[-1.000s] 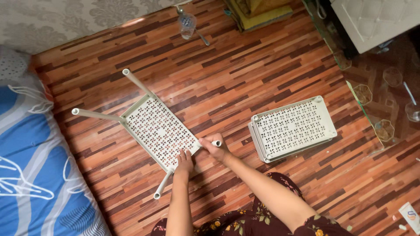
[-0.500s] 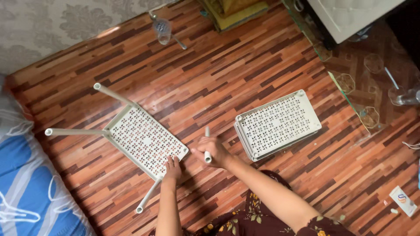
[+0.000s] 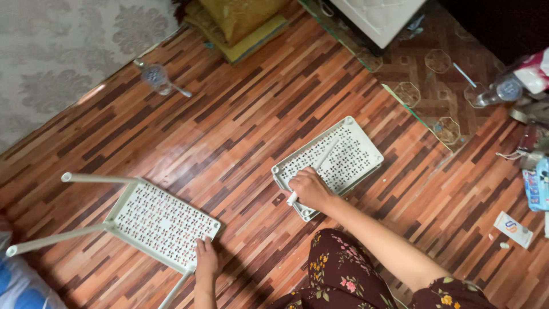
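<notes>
L hand presses flat, fingers spread, on near edge of the legged shelf, while R hand, fist closed round a white leg tube, has swung from that shelf's corner over onto the stacked trays — tube pulled free.

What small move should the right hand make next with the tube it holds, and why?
Probably lay the white tube down on the stacked trays: the right hand grips it there, resting over them, while the left hand steadies the legged shelf, whose near right corner lacks a leg.
</notes>
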